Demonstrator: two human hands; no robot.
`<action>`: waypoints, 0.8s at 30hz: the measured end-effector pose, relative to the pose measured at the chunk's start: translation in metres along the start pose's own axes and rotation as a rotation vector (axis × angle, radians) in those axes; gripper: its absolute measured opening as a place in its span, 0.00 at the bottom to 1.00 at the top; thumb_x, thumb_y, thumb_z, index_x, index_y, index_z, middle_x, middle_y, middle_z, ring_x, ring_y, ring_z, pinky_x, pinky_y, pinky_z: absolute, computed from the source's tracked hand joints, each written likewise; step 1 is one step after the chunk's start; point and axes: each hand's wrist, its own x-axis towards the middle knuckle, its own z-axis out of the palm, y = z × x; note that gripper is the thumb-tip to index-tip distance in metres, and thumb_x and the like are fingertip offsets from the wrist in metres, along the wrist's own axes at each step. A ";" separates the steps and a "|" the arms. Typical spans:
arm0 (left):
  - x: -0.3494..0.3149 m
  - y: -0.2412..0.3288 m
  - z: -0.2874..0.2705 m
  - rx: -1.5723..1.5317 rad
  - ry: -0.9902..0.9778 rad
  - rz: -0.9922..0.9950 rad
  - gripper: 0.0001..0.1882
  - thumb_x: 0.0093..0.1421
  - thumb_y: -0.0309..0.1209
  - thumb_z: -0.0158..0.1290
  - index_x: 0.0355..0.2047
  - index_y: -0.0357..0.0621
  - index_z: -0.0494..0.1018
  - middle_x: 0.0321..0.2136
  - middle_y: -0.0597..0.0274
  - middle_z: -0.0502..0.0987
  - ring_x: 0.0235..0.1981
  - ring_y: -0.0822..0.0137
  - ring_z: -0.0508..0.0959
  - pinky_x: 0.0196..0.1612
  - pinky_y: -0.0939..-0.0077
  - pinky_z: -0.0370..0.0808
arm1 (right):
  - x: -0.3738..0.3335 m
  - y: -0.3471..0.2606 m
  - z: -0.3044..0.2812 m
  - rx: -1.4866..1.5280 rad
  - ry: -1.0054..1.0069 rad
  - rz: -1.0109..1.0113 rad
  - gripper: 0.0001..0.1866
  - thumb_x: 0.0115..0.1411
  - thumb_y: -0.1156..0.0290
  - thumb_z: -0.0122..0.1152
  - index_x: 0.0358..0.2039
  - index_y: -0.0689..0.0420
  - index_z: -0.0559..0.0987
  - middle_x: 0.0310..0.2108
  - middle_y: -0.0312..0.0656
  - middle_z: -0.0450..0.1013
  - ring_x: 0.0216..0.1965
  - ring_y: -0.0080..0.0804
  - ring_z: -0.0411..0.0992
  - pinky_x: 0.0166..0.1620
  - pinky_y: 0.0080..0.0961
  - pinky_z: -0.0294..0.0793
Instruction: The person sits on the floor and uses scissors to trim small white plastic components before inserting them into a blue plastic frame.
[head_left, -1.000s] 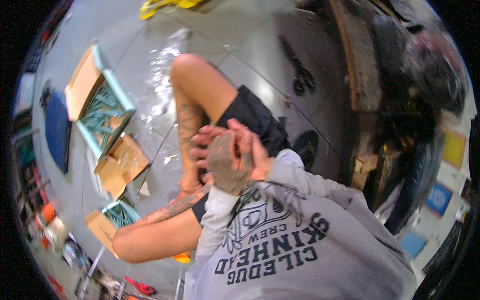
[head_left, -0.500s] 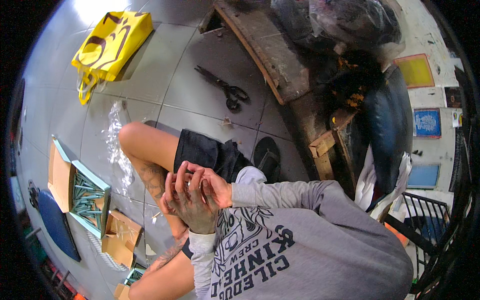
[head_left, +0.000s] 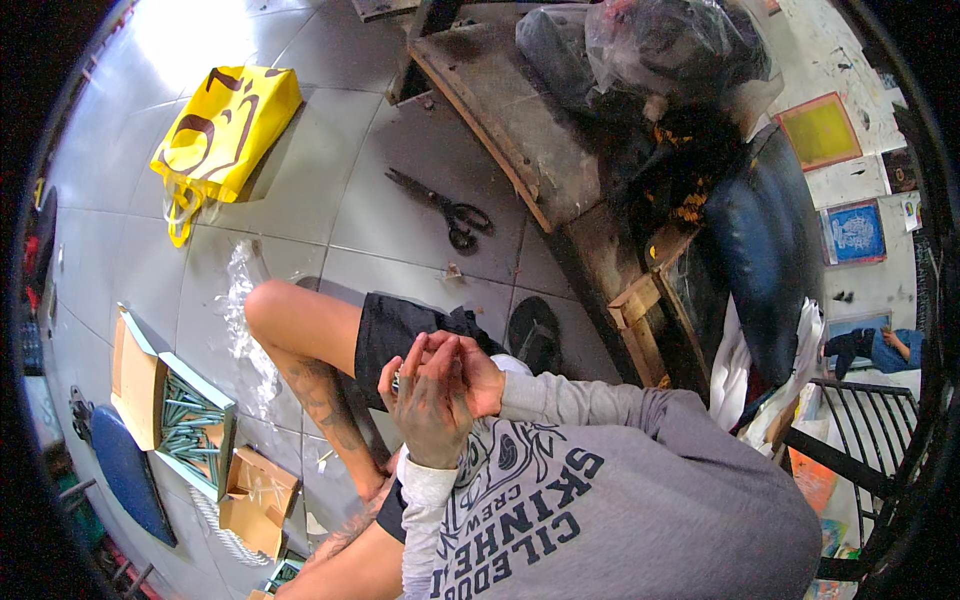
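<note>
Your left hand [head_left: 434, 418] and right hand [head_left: 485, 380] meet above the black shorts [head_left: 402, 325], fingers bent inward, perhaps bracing each other, any grip impossible to tell; open box [head_left: 188, 474] of green rods [head_left: 188, 425] sits left, flap [head_left: 136, 380] back, likely for easy reach.

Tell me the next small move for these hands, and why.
I'd probably lift the left hand slightly off the right hand: the two are together by the black shorts, the left partly covering the right, so whether anything lies between them is hidden.
</note>
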 end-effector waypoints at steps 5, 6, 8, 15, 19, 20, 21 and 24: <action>0.002 -0.001 0.000 -0.085 0.018 -0.008 0.20 0.62 0.38 0.46 0.52 0.47 0.74 0.52 0.64 0.77 0.57 0.56 0.72 0.65 0.56 0.56 | -0.014 -0.008 0.051 -0.040 0.142 0.013 0.15 0.62 0.52 0.55 0.27 0.49 0.78 0.28 0.36 0.77 0.33 0.33 0.75 0.41 0.35 0.73; 0.001 -0.002 -0.001 -0.082 0.021 -0.013 0.20 0.62 0.38 0.46 0.52 0.46 0.74 0.52 0.64 0.77 0.57 0.56 0.72 0.65 0.55 0.56 | -0.016 -0.007 0.064 -0.040 0.233 -0.061 0.18 0.63 0.53 0.53 0.22 0.50 0.74 0.24 0.36 0.75 0.27 0.31 0.72 0.34 0.31 0.71; 0.002 -0.002 -0.002 -0.095 0.023 -0.051 0.19 0.64 0.38 0.46 0.52 0.46 0.74 0.52 0.64 0.77 0.57 0.56 0.72 0.65 0.54 0.56 | -0.026 -0.011 0.078 -0.185 0.114 -0.194 0.25 0.65 0.56 0.50 0.12 0.50 0.60 0.14 0.32 0.60 0.16 0.27 0.59 0.22 0.24 0.60; -0.003 -0.018 -0.007 -0.158 0.022 -0.209 0.13 0.67 0.30 0.48 0.49 0.46 0.76 0.43 0.67 0.82 0.51 0.64 0.76 0.64 0.56 0.57 | -0.066 -0.051 0.062 -0.458 0.256 -0.375 0.23 0.65 0.60 0.49 0.14 0.50 0.58 0.13 0.32 0.51 0.14 0.24 0.49 0.19 0.24 0.50; -0.012 -0.047 -0.020 -0.477 0.028 -0.403 0.13 0.68 0.30 0.48 0.50 0.44 0.76 0.41 0.64 0.82 0.44 0.65 0.78 0.58 0.66 0.65 | -0.089 -0.051 0.058 -0.323 0.325 -0.439 0.16 0.66 0.63 0.47 0.20 0.53 0.63 0.17 0.33 0.55 0.18 0.27 0.55 0.23 0.25 0.57; -0.019 -0.067 -0.027 -0.567 0.018 -0.481 0.13 0.68 0.30 0.48 0.50 0.42 0.75 0.42 0.61 0.82 0.44 0.66 0.78 0.56 0.69 0.67 | -0.096 -0.050 0.056 -0.261 0.304 -0.466 0.15 0.67 0.63 0.46 0.23 0.54 0.66 0.16 0.33 0.56 0.17 0.27 0.56 0.22 0.26 0.57; -0.025 -0.092 -0.035 -0.662 0.003 -0.551 0.14 0.69 0.31 0.48 0.51 0.40 0.75 0.43 0.57 0.81 0.44 0.67 0.78 0.55 0.71 0.69 | -0.110 -0.049 0.051 -0.246 0.257 -0.487 0.16 0.68 0.62 0.46 0.23 0.54 0.67 0.16 0.33 0.56 0.17 0.27 0.56 0.21 0.25 0.57; -0.056 -0.152 -0.083 -0.539 0.112 -0.626 0.16 0.70 0.33 0.48 0.52 0.37 0.73 0.46 0.53 0.79 0.48 0.68 0.77 0.54 0.74 0.71 | -0.148 -0.044 0.041 -0.151 0.105 -0.479 0.20 0.72 0.59 0.43 0.24 0.55 0.69 0.16 0.34 0.58 0.17 0.26 0.55 0.19 0.25 0.56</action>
